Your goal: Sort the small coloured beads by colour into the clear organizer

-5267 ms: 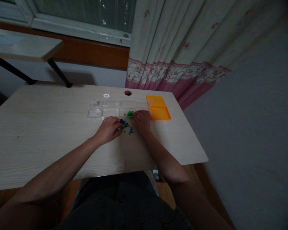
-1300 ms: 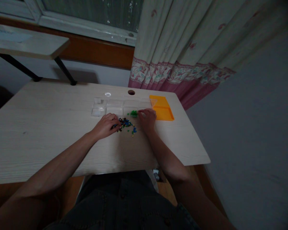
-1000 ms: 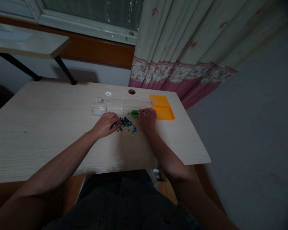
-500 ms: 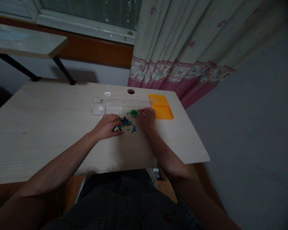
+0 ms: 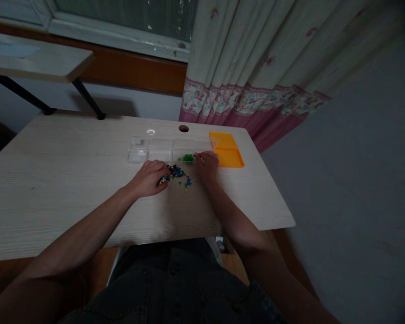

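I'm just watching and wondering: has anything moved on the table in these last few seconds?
Very little. The left hand has eased slightly left, uncovering more of the mixed coloured pieces; its fingertips still touch them. The right hand stays by the green heap. The clear tray and orange tray are unmoved.

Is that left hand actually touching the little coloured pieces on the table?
Touching. The head view shows the left hand with its fingers resting on the left edge of the pile of small coloured pieces; no gap shows between them.
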Available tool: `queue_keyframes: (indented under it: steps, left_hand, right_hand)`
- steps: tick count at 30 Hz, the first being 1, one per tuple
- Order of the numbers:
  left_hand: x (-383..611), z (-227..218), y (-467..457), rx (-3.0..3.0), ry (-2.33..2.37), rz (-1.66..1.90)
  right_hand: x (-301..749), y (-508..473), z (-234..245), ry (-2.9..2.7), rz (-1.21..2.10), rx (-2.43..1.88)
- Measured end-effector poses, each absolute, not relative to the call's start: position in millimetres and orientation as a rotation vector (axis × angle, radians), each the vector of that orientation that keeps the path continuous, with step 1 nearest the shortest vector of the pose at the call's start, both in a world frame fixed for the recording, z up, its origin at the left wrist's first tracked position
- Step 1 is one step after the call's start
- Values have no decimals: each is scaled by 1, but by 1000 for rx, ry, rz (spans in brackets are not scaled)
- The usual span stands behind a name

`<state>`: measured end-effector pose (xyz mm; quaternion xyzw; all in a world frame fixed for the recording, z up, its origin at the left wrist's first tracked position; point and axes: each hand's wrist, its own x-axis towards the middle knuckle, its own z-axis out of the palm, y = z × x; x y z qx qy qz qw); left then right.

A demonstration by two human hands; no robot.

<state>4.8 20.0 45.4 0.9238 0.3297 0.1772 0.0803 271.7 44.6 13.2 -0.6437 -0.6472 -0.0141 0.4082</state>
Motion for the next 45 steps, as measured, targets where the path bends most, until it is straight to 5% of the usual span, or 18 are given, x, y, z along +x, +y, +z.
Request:
queue_keyframes:
  steps: [45]
  left_hand:
    - [19, 45, 14, 2819, 1059, 478]
  right_hand:
    - [274, 46, 11, -1674, -11, -1584]
